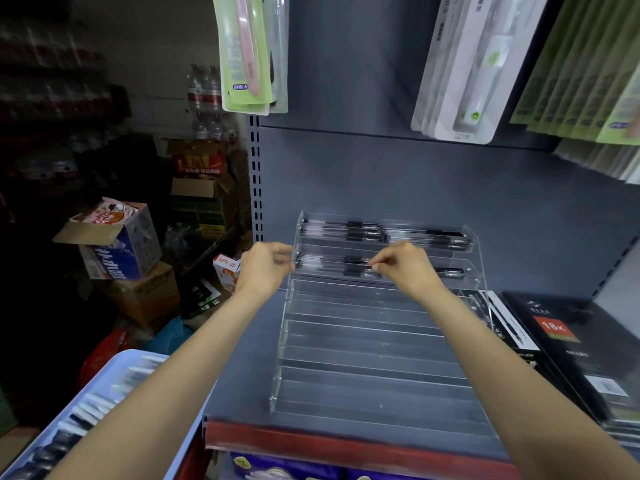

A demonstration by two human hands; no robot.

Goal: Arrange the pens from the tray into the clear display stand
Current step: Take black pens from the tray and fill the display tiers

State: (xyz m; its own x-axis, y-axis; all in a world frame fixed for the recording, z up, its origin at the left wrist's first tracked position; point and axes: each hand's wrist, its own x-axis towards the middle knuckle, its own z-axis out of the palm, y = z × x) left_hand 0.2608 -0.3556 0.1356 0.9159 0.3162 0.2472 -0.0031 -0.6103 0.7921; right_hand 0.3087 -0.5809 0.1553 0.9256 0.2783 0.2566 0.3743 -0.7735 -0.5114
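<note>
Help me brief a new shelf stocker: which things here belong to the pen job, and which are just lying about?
Job: clear display stand, pens, blue tray, left hand, right hand.
Lying about: black notebooks, hanging toothbrush packs, cardboard boxes.

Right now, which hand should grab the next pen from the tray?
Probably the left hand: the blue tray lies at the lower left beneath that forearm, while the right hand is across the display stand.
</note>
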